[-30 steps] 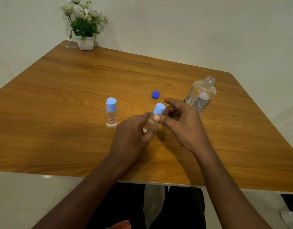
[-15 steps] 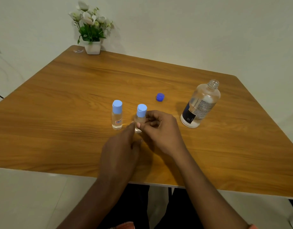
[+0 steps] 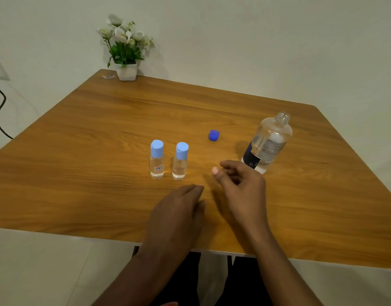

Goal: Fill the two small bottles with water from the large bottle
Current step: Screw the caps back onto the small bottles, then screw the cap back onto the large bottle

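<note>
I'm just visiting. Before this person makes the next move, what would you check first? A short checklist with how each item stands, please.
1. Labelled small bottle capped and upright: ok.
2. Plain small bottle capped and upright: ok.
3. Both small bottles full: cannot tell; clear liquid shows in each, but the level is unclear.
4. Large bottle closed: not ok; its mouth is open and the dark blue cap lies apart from it on the table.
5. Left hand and right hand free to fetch the cap: ok, both hold nothing.
</note>
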Demonstrator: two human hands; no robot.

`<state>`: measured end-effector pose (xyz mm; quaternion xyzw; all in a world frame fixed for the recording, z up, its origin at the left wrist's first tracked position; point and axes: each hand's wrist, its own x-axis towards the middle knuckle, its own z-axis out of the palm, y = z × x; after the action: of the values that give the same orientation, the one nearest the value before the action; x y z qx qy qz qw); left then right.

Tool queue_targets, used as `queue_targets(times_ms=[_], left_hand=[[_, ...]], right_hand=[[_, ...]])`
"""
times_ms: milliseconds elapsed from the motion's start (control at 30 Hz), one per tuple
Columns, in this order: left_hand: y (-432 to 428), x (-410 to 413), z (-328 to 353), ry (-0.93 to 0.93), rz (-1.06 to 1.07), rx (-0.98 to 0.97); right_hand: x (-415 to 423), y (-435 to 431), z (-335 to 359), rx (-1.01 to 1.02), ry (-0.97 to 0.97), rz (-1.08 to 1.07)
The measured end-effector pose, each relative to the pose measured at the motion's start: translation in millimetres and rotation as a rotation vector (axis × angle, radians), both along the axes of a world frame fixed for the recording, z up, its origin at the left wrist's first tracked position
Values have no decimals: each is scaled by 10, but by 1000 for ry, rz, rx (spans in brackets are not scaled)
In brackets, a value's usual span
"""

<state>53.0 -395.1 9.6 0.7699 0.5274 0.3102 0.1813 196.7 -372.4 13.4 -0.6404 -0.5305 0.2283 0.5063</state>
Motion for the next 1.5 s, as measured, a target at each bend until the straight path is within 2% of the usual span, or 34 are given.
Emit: queue_targets(times_ms=[100, 233, 367, 500, 600, 867, 933, 1000, 1167, 1333, 1400, 1500], left_hand=[[114, 253, 64, -61, -47, -18], [419, 621, 99, -117, -13, -52], [835, 836, 81, -65, 101, -3], [1165, 913, 58, -144, 236, -49], [1339, 944, 12, -151, 322, -73], [1563, 1103, 9, -13, 429, -97], [1615, 1099, -15, -37, 443, -81], [1612, 1095, -40, -142, 381, -64], [1371, 1084, 240, -494, 3, -117], [1117, 980, 736, -680, -248, -210], [1071, 961, 902, -710, -300, -198], [1057, 986, 1064, -581, -367, -119]], right_hand=[[293, -124, -12, 130, 29, -230], [605, -85, -22, 135, 70, -378], [749, 72, -20, 32, 77, -269], [784, 230, -29, 37, 72, -114], [794, 322, -52, 59, 65, -100], [875, 338, -66, 76, 62, -104], [885, 323, -68, 72, 56, -92], [902, 301, -60, 68, 52, -80], [937, 226, -44, 75, 65, -49], [941, 131, -51, 80, 107, -31], [929, 114, -57, 83, 117, -30], [912, 95, -50, 94, 127, -40]])
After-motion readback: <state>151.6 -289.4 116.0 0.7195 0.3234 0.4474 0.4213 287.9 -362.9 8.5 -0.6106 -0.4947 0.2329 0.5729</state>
